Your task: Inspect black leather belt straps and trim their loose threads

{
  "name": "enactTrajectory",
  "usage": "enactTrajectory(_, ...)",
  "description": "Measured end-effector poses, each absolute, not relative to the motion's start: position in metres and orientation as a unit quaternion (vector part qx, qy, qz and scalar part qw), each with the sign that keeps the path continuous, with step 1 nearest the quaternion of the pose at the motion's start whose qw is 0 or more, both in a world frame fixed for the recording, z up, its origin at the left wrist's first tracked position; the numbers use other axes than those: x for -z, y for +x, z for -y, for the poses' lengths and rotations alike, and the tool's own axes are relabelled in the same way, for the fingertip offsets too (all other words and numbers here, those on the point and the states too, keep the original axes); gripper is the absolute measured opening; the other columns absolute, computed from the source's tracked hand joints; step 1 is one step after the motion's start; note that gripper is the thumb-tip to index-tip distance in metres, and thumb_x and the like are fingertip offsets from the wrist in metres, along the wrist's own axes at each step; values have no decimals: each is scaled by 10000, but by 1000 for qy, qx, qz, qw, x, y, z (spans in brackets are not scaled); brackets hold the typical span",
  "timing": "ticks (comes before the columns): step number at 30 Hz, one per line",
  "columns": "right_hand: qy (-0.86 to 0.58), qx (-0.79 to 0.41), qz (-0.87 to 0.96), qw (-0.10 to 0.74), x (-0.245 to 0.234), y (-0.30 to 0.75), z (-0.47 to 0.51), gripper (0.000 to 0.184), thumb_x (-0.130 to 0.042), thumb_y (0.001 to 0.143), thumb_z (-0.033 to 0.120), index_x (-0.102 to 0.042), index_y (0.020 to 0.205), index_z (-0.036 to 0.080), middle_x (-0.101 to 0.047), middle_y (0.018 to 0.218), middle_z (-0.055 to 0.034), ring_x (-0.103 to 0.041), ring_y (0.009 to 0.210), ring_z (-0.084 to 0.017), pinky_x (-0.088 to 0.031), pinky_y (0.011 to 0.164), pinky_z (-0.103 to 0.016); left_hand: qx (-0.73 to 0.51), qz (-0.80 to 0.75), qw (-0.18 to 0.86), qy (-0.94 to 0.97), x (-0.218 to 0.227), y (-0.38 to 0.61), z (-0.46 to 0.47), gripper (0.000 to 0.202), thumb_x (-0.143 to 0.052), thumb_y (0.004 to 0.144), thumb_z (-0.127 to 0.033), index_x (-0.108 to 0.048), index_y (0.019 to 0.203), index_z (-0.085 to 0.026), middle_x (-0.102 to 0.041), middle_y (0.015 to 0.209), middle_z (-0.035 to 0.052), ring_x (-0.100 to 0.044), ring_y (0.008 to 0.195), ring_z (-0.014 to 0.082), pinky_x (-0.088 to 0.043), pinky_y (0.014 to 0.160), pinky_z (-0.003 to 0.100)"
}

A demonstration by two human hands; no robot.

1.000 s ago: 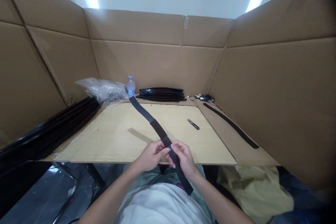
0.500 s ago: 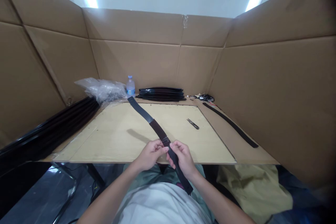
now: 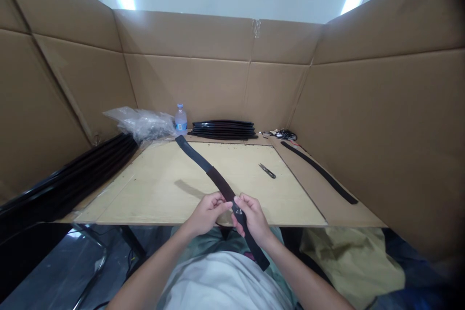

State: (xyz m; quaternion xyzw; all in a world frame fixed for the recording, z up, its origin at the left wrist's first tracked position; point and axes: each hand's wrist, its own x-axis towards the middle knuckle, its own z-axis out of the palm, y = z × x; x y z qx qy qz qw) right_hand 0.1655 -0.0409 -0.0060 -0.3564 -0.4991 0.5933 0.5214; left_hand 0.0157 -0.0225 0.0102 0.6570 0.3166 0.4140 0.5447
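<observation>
Strap pinched by L hand and R hand nr mid-length, abv tabletop's near edge. Long axis runs diag., far L to near R; L hand on its L side, R hand on its R, both touching, neither nearer.

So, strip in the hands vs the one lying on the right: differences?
Pose: the held strip is gripped by the left hand and right hand; the loose strip lies untouched on the cardboard.
Look: the held strip has a brownish middle section beside blacker ones; the loose strip looks evenly black.
Place: the held strip reaches past the front edge of the table; the loose strip doesn't.
Shared: both long, narrow, dark.
</observation>
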Motion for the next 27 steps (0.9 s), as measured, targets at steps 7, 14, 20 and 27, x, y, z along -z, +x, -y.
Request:
enactTrajectory(7,-349,-585,522,513,7,166,41,325,-475,840,480,-475,734,173,-565,460,31,-400,265,-60,-269,248,-142,-404,-293,550,669,-14,15,23,224,-537,831,-323,-572,855,-104,-608,632,23,-527,573,113,-353,528,209)
enactTrajectory(14,-314,-623,508,505,8,167,40,273,-480,857,436,-471,788,171,-639,600,-19,-521,378,-93,-397,348,-179,-391,-274,576,664,-15,17,25,216,-503,850,-324,-549,806,-118,-582,592,10,-566,544,124,-397,537,224)
enactTrajectory(20,-322,-640,478,507,4,169,41,289,-517,843,419,-417,711,182,-575,505,22,-406,319,-51,-272,299,-137,-387,-269,571,672,-16,19,27,231,-505,849,-330,-573,851,-108,-645,650,48,-614,627,163,-434,607,253)
enactTrajectory(27,-342,-611,488,521,5,167,43,297,-508,854,406,-421,688,175,-561,478,23,-399,303,-53,-268,279,-142,-397,-266,574,665,-17,21,29,245,-502,848,-345,-562,861,-108,-646,632,43,-617,600,163,-442,587,251)
